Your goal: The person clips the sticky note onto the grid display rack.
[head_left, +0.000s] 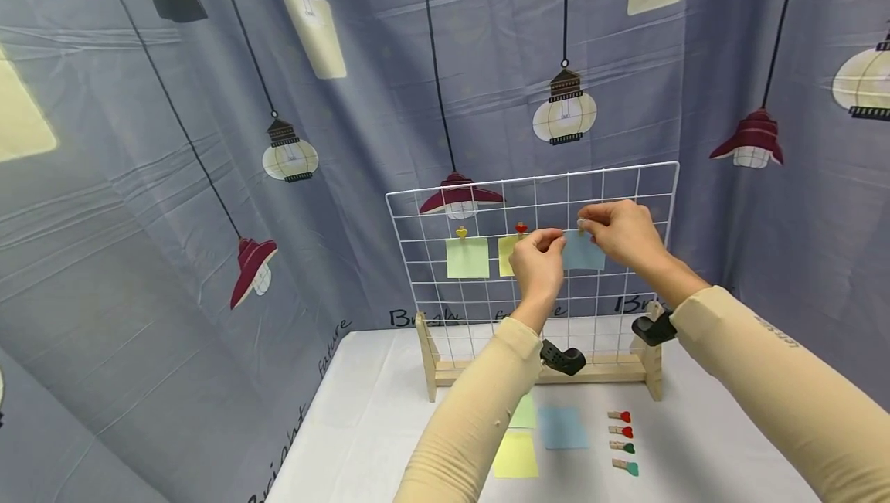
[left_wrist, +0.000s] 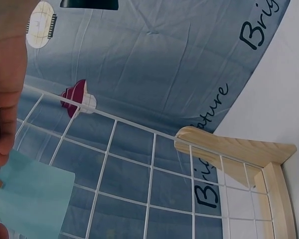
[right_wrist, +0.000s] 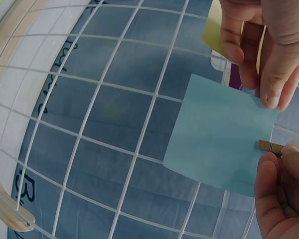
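Note:
A light blue paper note (right_wrist: pixel 217 134) lies against the front of a white wire grid (right_wrist: pixel 155 94). At the note's upper corner, my left hand (head_left: pixel 538 265) pinches the paper between thumb and fingers. My right hand (head_left: pixel 624 234) holds a small wooden clothespin (right_wrist: pixel 269 147) at the note's top edge, its jaws over the paper. Fingertips hide the decorated end of that pin. Left of the hands, a pale green note (head_left: pixel 468 259) hangs by a yellow heart clothespin (head_left: pixel 462 232), and a yellow note (head_left: pixel 505 257) hangs under a red heart clothespin (head_left: pixel 521 228), partly behind the left hand.
The grid stands in a wooden base (head_left: pixel 605 372) on a white table (head_left: pixel 361 410). Before it lie a green note (head_left: pixel 524 412), a yellow note (head_left: pixel 517 457), a blue note (head_left: pixel 563 427) and several heart clothespins (head_left: pixel 621 432). A lamp-print curtain (head_left: pixel 375 117) hangs behind.

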`<state>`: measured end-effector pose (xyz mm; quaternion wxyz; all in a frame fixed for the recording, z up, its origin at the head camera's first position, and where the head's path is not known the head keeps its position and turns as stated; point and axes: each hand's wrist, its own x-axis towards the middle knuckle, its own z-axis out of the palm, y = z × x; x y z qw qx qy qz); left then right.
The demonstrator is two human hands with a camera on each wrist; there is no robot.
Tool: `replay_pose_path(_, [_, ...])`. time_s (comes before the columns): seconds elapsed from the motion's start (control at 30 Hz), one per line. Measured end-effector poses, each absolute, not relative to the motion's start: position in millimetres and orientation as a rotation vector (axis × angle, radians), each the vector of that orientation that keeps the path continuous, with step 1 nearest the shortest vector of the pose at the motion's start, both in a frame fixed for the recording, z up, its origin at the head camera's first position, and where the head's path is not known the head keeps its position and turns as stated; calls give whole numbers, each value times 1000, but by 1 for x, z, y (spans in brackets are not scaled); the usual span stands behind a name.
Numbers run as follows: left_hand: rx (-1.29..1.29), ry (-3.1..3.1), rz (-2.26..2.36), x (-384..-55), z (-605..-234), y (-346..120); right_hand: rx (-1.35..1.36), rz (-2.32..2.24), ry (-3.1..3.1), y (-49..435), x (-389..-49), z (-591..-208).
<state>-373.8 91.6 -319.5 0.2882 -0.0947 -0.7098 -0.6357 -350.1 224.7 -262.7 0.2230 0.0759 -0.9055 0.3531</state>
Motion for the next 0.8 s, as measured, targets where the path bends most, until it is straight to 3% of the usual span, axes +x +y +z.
replay_pose_path(0.8, [-318,-1955,-1700,-370,-339,72,170,973,-2343,220,-336,-262])
